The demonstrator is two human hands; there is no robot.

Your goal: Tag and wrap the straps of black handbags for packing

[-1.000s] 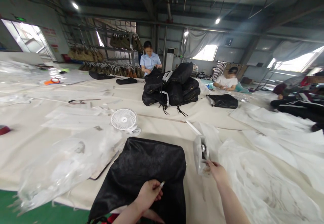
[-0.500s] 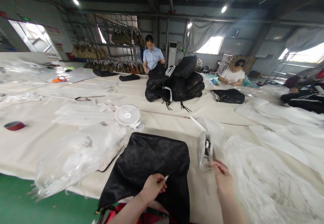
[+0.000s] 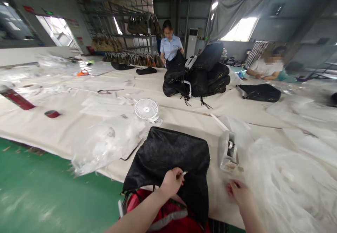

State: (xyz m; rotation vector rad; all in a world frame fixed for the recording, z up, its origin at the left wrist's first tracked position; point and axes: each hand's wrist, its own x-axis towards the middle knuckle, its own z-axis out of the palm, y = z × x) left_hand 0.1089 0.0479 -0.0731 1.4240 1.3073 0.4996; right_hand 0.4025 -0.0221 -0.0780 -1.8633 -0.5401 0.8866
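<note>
A black bag (image 3: 171, 152) lies on the cream-covered table in front of me, its lower end over the table edge. My left hand (image 3: 172, 182) rests above it, fingers pinched on a small white piece (image 3: 184, 173) with a golden tip, whose kind I cannot make out. To the right of the bag, my right hand (image 3: 238, 192) hovers with fingertips drawn together, slightly blurred. Whether a strip of tape is between them does not show. A clear tape dispenser (image 3: 228, 152) stands just beyond that hand, apart from it.
A white fan (image 3: 146, 109) stands behind the bag. Crumpled clear plastic (image 3: 105, 145) lies left, more plastic bags (image 3: 286, 183) right. Black bags (image 3: 197, 78) are piled farther back, where a person in a blue shirt (image 3: 171, 46) stands. Another person (image 3: 265, 66) is at the right.
My right hand has drawn away from the tape dispenser, back toward me. My left hand keeps its pinch on the small white piece. The whole view has shifted left and downward.
</note>
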